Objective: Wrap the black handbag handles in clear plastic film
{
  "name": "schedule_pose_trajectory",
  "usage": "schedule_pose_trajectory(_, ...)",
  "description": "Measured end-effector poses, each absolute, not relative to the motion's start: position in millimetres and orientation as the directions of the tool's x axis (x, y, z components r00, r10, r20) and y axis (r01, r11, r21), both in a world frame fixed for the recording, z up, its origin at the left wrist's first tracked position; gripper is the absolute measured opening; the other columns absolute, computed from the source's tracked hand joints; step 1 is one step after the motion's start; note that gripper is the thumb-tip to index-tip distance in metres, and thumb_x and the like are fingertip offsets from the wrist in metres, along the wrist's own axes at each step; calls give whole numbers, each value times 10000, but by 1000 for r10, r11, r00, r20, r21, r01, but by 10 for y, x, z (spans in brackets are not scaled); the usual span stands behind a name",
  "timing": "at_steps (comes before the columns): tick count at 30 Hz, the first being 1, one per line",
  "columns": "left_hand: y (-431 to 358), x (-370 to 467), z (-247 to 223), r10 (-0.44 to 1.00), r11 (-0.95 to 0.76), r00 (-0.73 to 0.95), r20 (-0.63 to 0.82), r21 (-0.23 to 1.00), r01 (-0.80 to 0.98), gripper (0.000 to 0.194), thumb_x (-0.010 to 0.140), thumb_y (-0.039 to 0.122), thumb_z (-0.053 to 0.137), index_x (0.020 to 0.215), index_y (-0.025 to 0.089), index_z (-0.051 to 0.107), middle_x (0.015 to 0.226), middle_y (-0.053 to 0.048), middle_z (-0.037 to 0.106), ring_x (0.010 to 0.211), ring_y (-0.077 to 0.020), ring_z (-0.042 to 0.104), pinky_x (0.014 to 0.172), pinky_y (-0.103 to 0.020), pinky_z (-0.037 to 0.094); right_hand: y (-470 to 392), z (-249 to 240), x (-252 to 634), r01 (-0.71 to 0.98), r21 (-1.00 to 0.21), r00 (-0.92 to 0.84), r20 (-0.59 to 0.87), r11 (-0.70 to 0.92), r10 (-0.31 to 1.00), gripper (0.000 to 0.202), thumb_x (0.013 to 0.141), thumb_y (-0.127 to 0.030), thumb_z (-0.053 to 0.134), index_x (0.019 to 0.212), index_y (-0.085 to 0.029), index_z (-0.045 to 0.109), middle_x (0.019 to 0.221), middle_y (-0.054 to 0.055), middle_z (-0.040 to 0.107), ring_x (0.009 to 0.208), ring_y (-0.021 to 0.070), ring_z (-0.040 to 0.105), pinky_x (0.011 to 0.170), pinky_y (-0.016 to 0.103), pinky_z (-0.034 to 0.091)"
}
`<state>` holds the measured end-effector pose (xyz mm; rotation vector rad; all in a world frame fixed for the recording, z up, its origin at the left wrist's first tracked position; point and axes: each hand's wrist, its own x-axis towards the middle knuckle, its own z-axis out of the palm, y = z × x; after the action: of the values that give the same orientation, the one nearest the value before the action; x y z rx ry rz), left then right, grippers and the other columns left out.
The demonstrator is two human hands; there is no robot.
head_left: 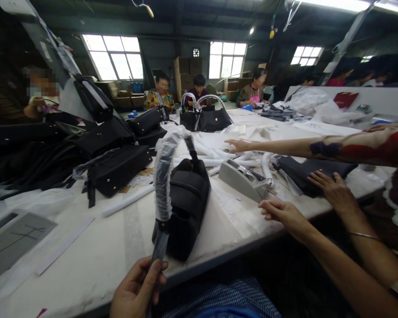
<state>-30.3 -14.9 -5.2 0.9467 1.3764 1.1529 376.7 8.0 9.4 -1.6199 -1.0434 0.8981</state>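
Note:
A black handbag [189,207] stands on the table in front of me, its raised handle [163,181] wrapped in clear plastic film. My left hand [137,285] is closed around the dark strap end [159,247] below that wrapping, at the table's near edge. To the right of the bag sits a grey tape dispenser [242,179]. Close by its front end, my right hand [287,216] has thumb and fingers pinched together. Whatever lies in that pinch is too small to make out.
Black bags [117,170] are piled at the left, near a grey box [16,243]. White tubes [129,201] lie across the table. At right, a co-worker's hand [331,187] rests by another black bag [311,172]; an arm [278,145] stretches over the tabletop. People sit opposite.

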Motion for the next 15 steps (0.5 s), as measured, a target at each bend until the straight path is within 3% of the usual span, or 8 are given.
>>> schedule_pose_trajectory(3, -216, -240, 13, 968, 193, -149, -201, 979, -65, 463, 671, 581, 798, 823, 153, 710, 632, -27, 659, 443, -77, 439, 426, -179, 381, -45, 200, 3058, 132, -982, 89, -124, -135, 988, 420, 779, -554, 732, 829, -137, 743, 673, 45, 679, 557, 111, 581, 583, 237, 491)
schedule_pose_trajectory(8, -275, -225, 25, 982, 144, -114, -148, 989, -44, 436, 782, 559, 724, 916, 146, 692, 667, -20, 633, 485, -87, 445, 429, -176, 339, -107, 424, 1846, -24, -991, -259, -122, -133, 958, 392, 818, -538, 693, 824, -149, 741, 641, 32, 683, 521, 105, 582, 543, 217, 469)
schedule_pose_trajectory(11, -279, -251, -17, 990, 114, -75, -117, 993, -40, 409, 828, 541, 689, 964, 155, 681, 652, 7, 590, 480, -78, 418, 439, -177, 317, -23, 440, 1401, -32, -994, -287, -95, -108, 953, 415, 832, -552, 665, 758, -149, 731, 617, 26, 674, 504, 100, 576, 525, 208, 464)
schedule_pose_trajectory(15, -280, -274, -72, 996, 45, -72, -48, 998, -51, 361, 854, 503, 681, 980, 165, 673, 749, -12, 617, 565, -89, 457, 504, -180, 365, 113, 355, 1181, 147, -984, -199, -130, -101, 971, 479, 833, -569, 650, 602, -150, 682, 499, 4, 604, 410, 83, 502, 419, 189, 385)
